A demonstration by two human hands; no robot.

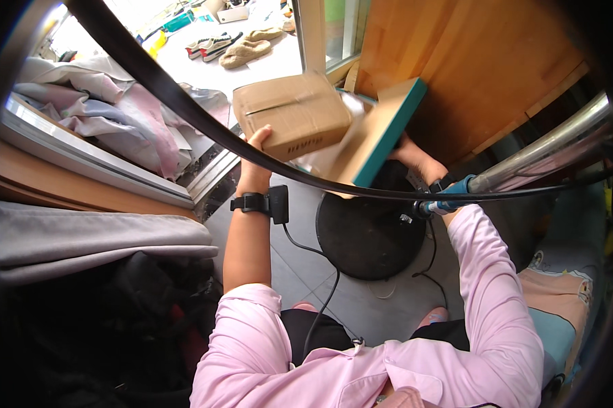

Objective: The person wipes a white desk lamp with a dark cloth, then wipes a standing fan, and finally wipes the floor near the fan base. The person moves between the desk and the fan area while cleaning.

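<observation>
My left hand (pixel 256 146) grips a brown cardboard box (pixel 300 112), its thumb on the near side and the other fingers mostly hidden. The box is tilted, with a seam or slit along its top. To its right, my right hand (pixel 415 158) holds a teal-edged cardboard piece (pixel 381 139), which looks like a box lid or shallow box and is slightly blurred. Pale, blurred material (pixel 353 103) shows between the two. Both boxes are held up above the floor.
A black hoop (pixel 204 126) crosses the view. Below stands a round black base (pixel 371 234); a metal pole (pixel 544 146) slants at right. A wooden panel (pixel 449 61) rises behind. Crumpled cloth (pixel 109 112) lies left; shoes (pixel 214 46) and slippers (pixel 246 52) lie beyond. A cable (pixel 334 285) hangs from my left wrist.
</observation>
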